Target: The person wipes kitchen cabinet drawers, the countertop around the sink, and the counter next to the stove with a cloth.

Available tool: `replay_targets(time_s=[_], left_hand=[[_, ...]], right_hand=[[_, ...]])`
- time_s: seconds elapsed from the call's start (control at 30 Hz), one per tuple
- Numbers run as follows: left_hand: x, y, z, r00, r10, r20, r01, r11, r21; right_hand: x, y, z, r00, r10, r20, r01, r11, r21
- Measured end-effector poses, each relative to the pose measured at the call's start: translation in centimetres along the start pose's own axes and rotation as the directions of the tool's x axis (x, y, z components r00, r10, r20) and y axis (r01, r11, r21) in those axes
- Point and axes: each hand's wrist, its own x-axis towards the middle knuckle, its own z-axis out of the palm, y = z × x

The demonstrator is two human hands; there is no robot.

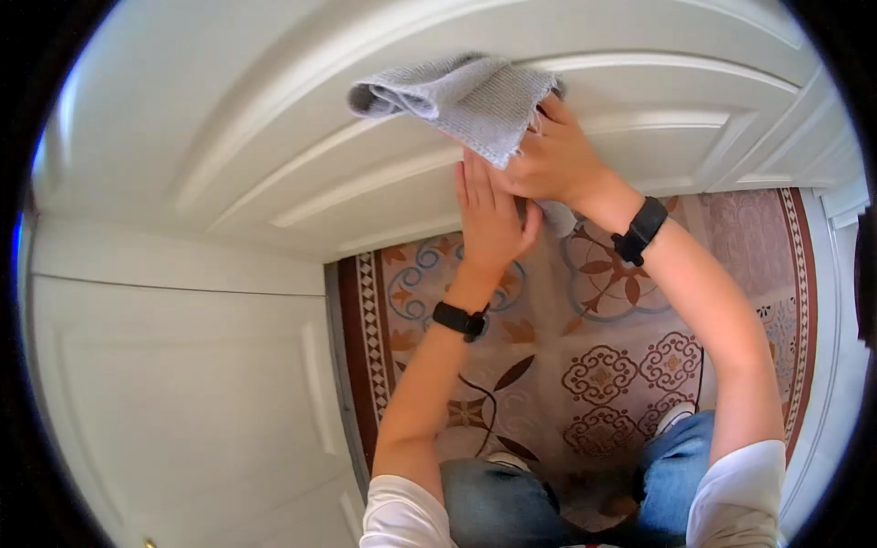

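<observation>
Head view: shows gray cloth (pixel 466 100) bunched against the lower part of the white paneled door (pixel 356 196), folded end jutting left, frayed edge by right hand (pixel 557 160). Grips the cloth with right fingers curled at its edge, likely to hold the loose folds together. Sets left hand (pixel 491 219) just beside, fingers nearly straight and close together, thumb apart, seemingly against the panel as a brace; cannot tell how firmly it presses. Shows small gray piece (pixel 558 219) below both hands, perhaps the same cloth. Farther out, shows black wristbands (pixel 641 230) on both wrists, then patterned floor (pixel 598 365) under jeans (pixel 498 502) and pale shoes (pixel 676 416).
</observation>
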Motion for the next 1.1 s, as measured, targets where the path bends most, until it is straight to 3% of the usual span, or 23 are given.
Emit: replay_targets(time_s=[0.13, 0.2, 0.23, 0.3, 0.37, 0.4, 0.43, 0.47, 0.5, 0.53, 0.57, 0.6, 0.67, 0.73, 0.8, 0.87, 0.9, 0.93, 0.97, 1.0, 1.03, 1.07, 1.1], left_hand=[[-0.3, 0.2, -0.3, 1.000, -0.006, 0.017, 0.006, 1.000, -0.011], [-1.7, 1.2, -2.0, 0.966, -0.146, 0.213, 0.203, 0.939, -0.278], [-2.1, 1.8, -2.4, 0.943, -0.183, 0.277, 0.287, 0.869, -0.402], [-3.7, 5.3, -4.7, 0.905, -0.368, 0.214, 0.426, 0.761, -0.490], [-5.2, 8.1, -5.8, 0.851, -0.521, 0.063, 0.451, 0.666, -0.594], [-6.1, 9.2, -6.1, 0.809, -0.568, 0.149, 0.544, 0.630, -0.555], [-7.2, 9.8, -6.9, 0.753, -0.612, 0.242, 0.637, 0.586, -0.501], [-8.2, 10.4, -8.3, 0.676, -0.656, 0.337, 0.731, 0.536, -0.423], [-8.3, 11.1, -9.3, 0.631, -0.664, 0.401, 0.776, 0.545, -0.319], [-8.6, 12.0, -11.1, 0.508, -0.640, 0.577, 0.857, 0.446, -0.259], [-8.7, 13.3, -13.2, 0.363, -0.583, 0.727, 0.923, 0.332, -0.195], [-8.5, 14.2, -14.7, 0.234, -0.475, 0.848, 0.963, 0.231, -0.137], [-9.0, 17.1, -17.6, 0.093, -0.374, 0.923, 0.982, 0.186, -0.024], [-7.6, 19.7, -22.6, -0.060, -0.309, 0.949, 0.972, 0.200, 0.127], [-6.6, 21.4, -28.9, -0.085, -0.183, 0.979, 0.996, -0.025, 0.082], [-6.1, 23.1, -34.1, -0.035, -0.097, 0.995, 0.998, -0.055, 0.030], [-7.5, 25.2, -35.4, 0.129, -0.111, 0.985, 0.986, -0.096, -0.139], [-3.8, 24.2, -38.7, 0.052, 0.024, 0.998, 0.987, -0.153, -0.048], [-1.0, 23.7, -41.5, 0.179, -0.013, 0.984, 0.958, -0.226, -0.177], [3.4, 22.8, -44.7, 0.222, -0.043, 0.974, 0.958, -0.174, -0.226], [7.0, 22.0, -47.1, 0.107, -0.026, 0.994, 0.994, -0.036, -0.107], [7.2, 21.9, -47.5, 0.162, -0.031, 0.986, 0.985, -0.059, -0.163], [11.6, 23.9, -49.0, 0.127, -0.077, 0.989, 0.992, 0.033, -0.125]], right_hand=[[-1.0, -1.2, 0.3, 0.972, 0.173, 0.160, -0.185, 0.981, 0.061], [-1.7, -2.9, -0.1, 0.901, 0.311, 0.302, -0.330, 0.944, 0.011], [-1.4, -4.2, -0.6, 0.873, 0.375, 0.313, -0.441, 0.881, 0.174], [0.3, -6.0, -2.2, 0.800, 0.479, 0.360, -0.599, 0.659, 0.454], [-1.3, -7.9, -3.6, 0.549, 0.484, 0.681, -0.831, 0.405, 0.382], [-1.9, -8.9, -4.5, 0.393, 0.446, 0.804, -0.916, 0.267, 0.300], [-2.2, -9.0, -5.9, 0.264, 0.289, 0.920, -0.958, 0.187, 0.216], [-3.1, -9.8, -7.3, 0.302, 0.264, 0.916, -0.942, 0.227, 0.246], [-3.1, -10.5, -9.2, 0.135, 0.160, 0.978, -0.971, 0.216, 0.099], [-3.6, -11.4, -10.9, 0.013, 0.102, 0.995, -0.967, 0.253, -0.014], [-4.1, -12.7, -12.9, -0.095, 0.081, 0.992, -0.981, 0.160, -0.107], [-4.7, -13.5, -14.8, -0.170, -0.009, 0.985, -0.981, 0.093, -0.169], [-4.0, -14.3, -18.6, -0.284, -0.167, 0.944, -0.956, -0.023, -0.291], [0.7, -15.3, -22.0, -0.259, -0.195, 0.946, -0.965, 0.098, -0.244], [5.5, -16.6, -25.4, -0.227, -0.279, 0.933, -0.970, 0.153, -0.190], [13.0, -16.3, -27.4, -0.422, -0.445, 0.790, -0.903, 0.288, -0.319], [16.3, -15.9, -28.8, -0.318, -0.469, 0.824, -0.942, 0.256, -0.217], [20.5, -15.0, -29.4, -0.300, -0.489, 0.819, -0.941, 0.292, -0.170], [24.3, -13.8, -29.2, -0.402, -0.555, 0.728, -0.882, 0.448, -0.145], [29.1, -12.2, -29.2, -0.344, -0.607, 0.717, -0.888, 0.459, -0.037], [31.7, -11.0, -29.7, -0.266, -0.626, 0.733, -0.891, 0.451, 0.061], [33.0, -10.9, -29.9, -0.212, -0.572, 0.792, -0.845, 0.515, 0.146], [36.6, -8.1, -32.6, -0.166, -0.521, 0.837, -0.785, 0.584, 0.208]])
